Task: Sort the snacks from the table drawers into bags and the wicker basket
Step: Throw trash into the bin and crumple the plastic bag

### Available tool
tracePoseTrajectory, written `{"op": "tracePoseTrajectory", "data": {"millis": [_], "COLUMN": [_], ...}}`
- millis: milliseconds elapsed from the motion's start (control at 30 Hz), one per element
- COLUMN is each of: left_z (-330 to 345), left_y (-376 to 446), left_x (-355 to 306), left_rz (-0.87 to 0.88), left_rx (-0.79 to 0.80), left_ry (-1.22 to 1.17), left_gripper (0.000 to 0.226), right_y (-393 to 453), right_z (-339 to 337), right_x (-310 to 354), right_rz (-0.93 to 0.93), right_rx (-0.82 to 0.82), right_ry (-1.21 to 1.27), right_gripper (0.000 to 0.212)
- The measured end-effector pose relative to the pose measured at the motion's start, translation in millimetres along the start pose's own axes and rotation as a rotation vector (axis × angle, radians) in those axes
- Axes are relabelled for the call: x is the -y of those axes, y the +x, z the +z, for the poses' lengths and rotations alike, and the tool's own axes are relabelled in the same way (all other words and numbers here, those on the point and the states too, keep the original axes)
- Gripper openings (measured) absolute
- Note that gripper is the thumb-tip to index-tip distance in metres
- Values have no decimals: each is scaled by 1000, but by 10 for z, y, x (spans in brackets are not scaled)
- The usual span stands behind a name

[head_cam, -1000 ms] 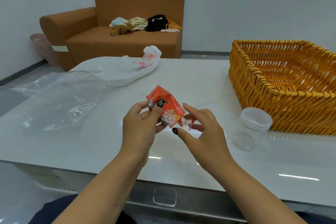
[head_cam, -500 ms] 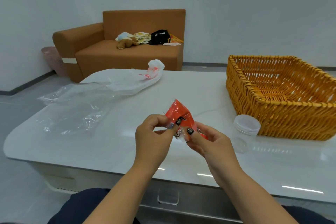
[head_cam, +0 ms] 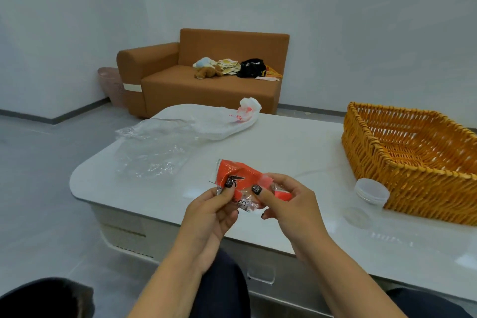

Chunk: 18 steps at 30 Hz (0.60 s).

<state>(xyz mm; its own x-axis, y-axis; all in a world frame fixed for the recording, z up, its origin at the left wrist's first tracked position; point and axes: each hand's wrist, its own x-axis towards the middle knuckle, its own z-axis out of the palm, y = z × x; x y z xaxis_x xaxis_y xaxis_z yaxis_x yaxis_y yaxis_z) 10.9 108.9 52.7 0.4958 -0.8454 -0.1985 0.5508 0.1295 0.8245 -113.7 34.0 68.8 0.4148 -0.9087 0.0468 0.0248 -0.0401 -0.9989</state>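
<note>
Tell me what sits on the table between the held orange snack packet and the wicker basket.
In the head view, a clear plastic container stands between the orange snack packet and the wicker basket, close against the basket's front wall.

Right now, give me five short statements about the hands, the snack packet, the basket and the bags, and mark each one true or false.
1. Both the left hand and the right hand pinch the orange snack packet. True.
2. The wicker basket is full of snacks. False: no snacks show inside it.
3. A clear plastic bag lies on the table. True.
4. The round plastic container sits inside the basket. False: it stands on the table beside it.
5. The packet rests on the table. False: it is held above it.
</note>
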Motion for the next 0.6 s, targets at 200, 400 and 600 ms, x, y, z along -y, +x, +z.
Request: {"op": "tracePoseTrajectory", "data": {"millis": [200, 400, 600], "left_z": [-560, -1360, -2116], "left_y": [-104, -210, -337], "left_x": [-309, -420, -246], "left_rz": [139, 227, 227], "left_rx": [-108, -319, -620], "left_ry": [159, 218, 124], "left_gripper": [11, 12, 8], "right_y": [-7, -108, -340], "right_z": [637, 1292, 1934], "right_x": [-33, -233, -728], "right_rz": [22, 105, 265], "right_rx": [51, 278, 488], "right_ry": [-61, -91, -31], "right_gripper": [17, 18, 17]}}
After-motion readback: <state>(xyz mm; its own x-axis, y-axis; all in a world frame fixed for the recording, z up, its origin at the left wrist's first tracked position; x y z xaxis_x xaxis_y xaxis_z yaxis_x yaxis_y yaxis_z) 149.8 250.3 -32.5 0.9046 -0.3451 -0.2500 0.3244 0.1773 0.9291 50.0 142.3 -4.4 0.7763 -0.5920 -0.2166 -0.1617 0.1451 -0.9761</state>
